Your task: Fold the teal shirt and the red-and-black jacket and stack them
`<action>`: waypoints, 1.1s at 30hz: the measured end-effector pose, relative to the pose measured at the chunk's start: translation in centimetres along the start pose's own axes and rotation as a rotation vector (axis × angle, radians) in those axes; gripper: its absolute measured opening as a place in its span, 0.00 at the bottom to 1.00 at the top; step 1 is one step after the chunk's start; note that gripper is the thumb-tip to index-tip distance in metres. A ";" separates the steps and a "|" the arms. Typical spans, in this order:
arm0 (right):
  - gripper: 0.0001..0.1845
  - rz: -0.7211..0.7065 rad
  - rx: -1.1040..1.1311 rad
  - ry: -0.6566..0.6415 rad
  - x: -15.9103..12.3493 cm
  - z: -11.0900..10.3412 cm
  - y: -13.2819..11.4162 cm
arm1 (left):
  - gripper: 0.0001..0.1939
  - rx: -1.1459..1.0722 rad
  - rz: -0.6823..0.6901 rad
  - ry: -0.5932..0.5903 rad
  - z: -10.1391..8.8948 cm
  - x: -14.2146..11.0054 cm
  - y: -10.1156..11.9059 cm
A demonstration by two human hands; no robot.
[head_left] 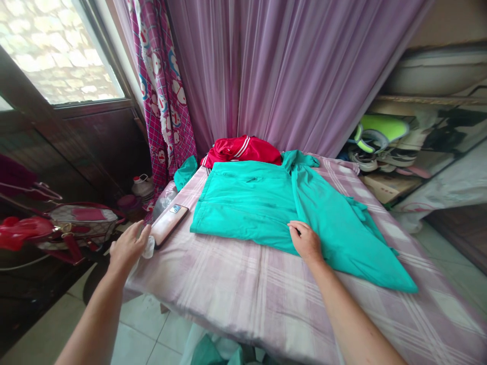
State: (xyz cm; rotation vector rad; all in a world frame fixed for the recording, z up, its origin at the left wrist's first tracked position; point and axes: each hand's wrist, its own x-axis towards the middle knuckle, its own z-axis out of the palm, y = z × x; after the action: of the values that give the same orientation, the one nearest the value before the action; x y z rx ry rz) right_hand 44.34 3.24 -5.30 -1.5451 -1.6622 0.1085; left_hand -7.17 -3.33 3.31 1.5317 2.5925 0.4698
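A teal garment (243,203) lies on the bed, folded into a wide flat shape, with a long loose length running toward the lower right. My right hand (306,242) rests on its front fold, fingers curled at the edge, and I cannot tell whether they grip the cloth. My left hand (129,248) hangs open at the bed's near left edge, fingers spread, beside a scrap of white tissue (148,247). Just beyond it lies a phone in a pink case (169,224). A red garment with white stripes (241,151) sits bunched behind the teal one.
The bed's pink plaid sheet (224,289) ends at the near edge above a tiled floor (140,329). Purple curtains (285,76) hang behind it. Shoes on a shelf (380,144) stand right, a red-and-white bag (81,223) left, and green cloth (207,352) below the edge.
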 end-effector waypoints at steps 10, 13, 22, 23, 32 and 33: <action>0.17 -0.015 0.004 0.013 -0.2 0.2 0.3 | 0.36 0.110 0.034 -0.038 -2.7 -1.2 0.9; 0.17 -0.018 0.000 0.022 -0.2 0.2 0.2 | 0.40 0.177 0.017 -0.173 -2.9 -1.2 -0.2; 0.18 0.001 0.007 0.004 -0.1 0.0 -0.2 | 0.38 0.272 0.200 -0.085 -1.2 -1.3 1.9; 0.18 0.009 0.005 -0.002 -0.1 0.0 -0.3 | 0.37 0.264 0.227 -0.074 -0.9 -1.2 2.9; 0.17 -0.023 -0.026 -0.065 0.3 -1.6 -1.3 | 0.25 -0.028 0.749 0.018 4.3 -0.2 14.4; 0.18 -0.035 -0.054 -0.054 0.4 -2.3 -1.1 | 0.26 -0.021 0.754 0.006 4.7 0.1 15.4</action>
State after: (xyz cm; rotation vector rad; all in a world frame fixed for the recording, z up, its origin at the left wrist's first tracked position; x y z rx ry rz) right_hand 44.89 2.23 -3.00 -1.5641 -1.7467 0.0881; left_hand 6.82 4.65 3.60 2.4630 1.9090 0.5394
